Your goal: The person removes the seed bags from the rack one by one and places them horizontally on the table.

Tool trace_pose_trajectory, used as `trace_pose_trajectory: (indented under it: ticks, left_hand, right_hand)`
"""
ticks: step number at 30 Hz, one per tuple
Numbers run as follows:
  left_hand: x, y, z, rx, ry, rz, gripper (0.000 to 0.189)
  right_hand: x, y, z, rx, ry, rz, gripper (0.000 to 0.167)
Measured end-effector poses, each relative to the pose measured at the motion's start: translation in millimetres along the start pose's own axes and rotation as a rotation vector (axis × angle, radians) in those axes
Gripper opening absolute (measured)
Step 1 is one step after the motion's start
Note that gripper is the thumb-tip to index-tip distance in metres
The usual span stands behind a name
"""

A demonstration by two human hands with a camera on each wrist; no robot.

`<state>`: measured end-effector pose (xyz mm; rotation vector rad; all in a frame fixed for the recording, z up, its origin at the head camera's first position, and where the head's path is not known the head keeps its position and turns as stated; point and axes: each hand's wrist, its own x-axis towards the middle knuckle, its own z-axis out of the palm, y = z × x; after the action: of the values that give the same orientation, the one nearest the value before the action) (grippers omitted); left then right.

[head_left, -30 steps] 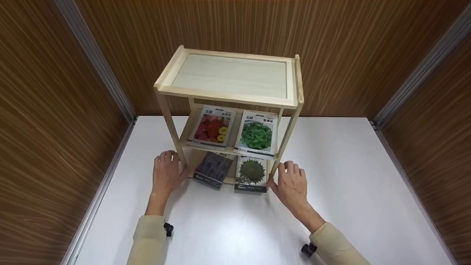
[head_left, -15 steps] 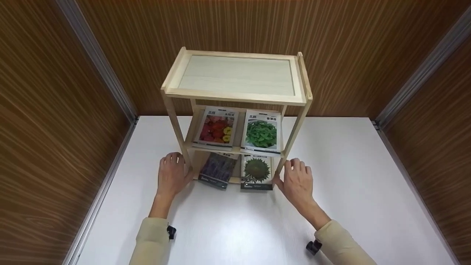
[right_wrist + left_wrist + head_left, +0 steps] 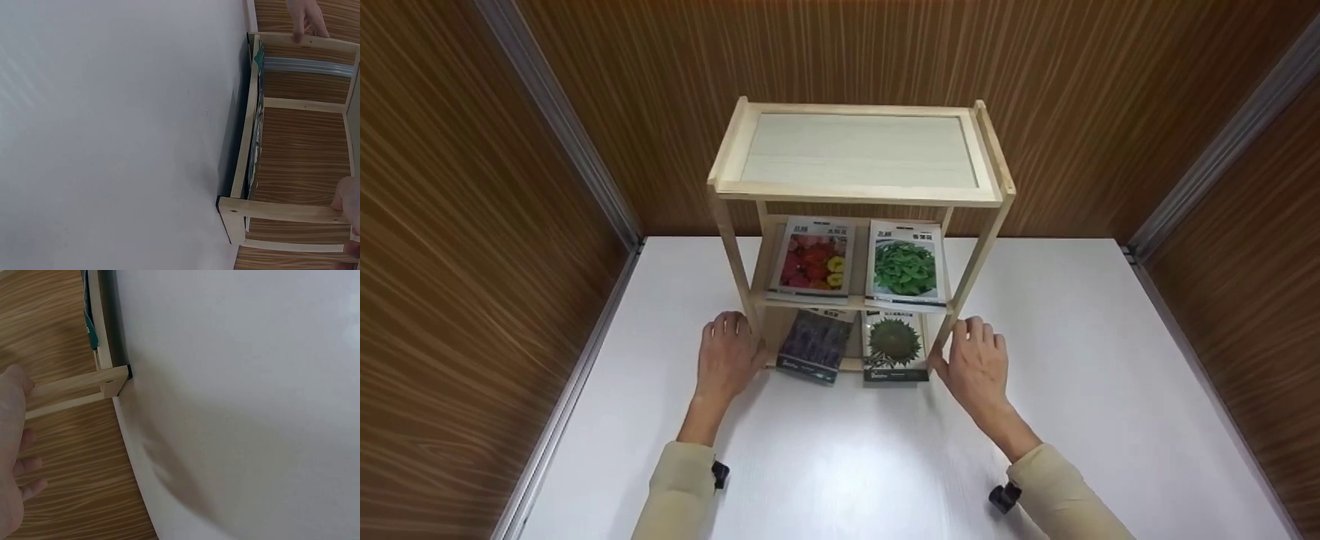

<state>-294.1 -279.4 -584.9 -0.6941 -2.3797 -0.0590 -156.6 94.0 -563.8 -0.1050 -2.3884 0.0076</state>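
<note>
A pale wooden three-tier shelf (image 3: pixel 859 193) stands on the white table in the head view. My left hand (image 3: pixel 726 354) holds its front left leg low down, thumb against the front. On the other side, my right hand (image 3: pixel 976 366) holds the front right leg at a similar height. The middle tier bears a seed packet with red and yellow flowers (image 3: pixel 812 262) and one with green leaves (image 3: pixel 905 266). Below them lie a tilted dark purple packet (image 3: pixel 815 345) and a sunflower packet (image 3: pixel 895 345), both jutting slightly over the front edge. Each wrist view shows thumb and fingers around a leg (image 3: pixel 73 384).
The white table (image 3: pixel 840 457) reaches out in front of the shelf and to both sides. Wood-grain panels (image 3: pixel 855 52) enclose it at the back, left and right, with metal strips in the corners. The shelf's top tier has a raised rim.
Both hands have shifted the shelf to the right, with the packets on it. It has also turned slightly, so its front edge runs more level across the head view.
</note>
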Motion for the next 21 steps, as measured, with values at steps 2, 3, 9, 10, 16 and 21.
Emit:
trace_pose_trajectory:
  ticks: [2,3,9,10,16,21]
  left_hand:
    - [-0.3,-1.3,1.1,-0.003,0.015,0.009,0.05]
    - [-0.5,-2.0,1.5,-0.004,0.021,0.014,0.05]
    - [-2.8,-5.3,2.5,-0.013,0.043,0.039,0.049]
    - [-3.0,-5.7,2.5,-0.016,0.043,0.043,0.049]
    - [-1.7,-6.8,2.4,-0.041,0.034,0.056,0.05]
    - [-1.2,-7.8,2.0,-0.059,0.024,0.062,0.049]
  right_hand:
    - [-0.5,-1.5,-0.1,0.0,0.0,0.007,0.037]
    - [-0.7,-2.3,-0.3,0.0,0.001,0.009,0.036]
    - [-1.4,-6.0,-0.6,-0.015,0.006,0.018,0.035]
    - [-1.4,-6.4,-0.6,-0.018,0.008,0.021,0.035]
    - [-0.5,-8.7,-1.8,-0.04,0.014,0.044,0.036]
    - [-1.2,-11.3,-3.5,-0.046,0.021,0.059,0.035]
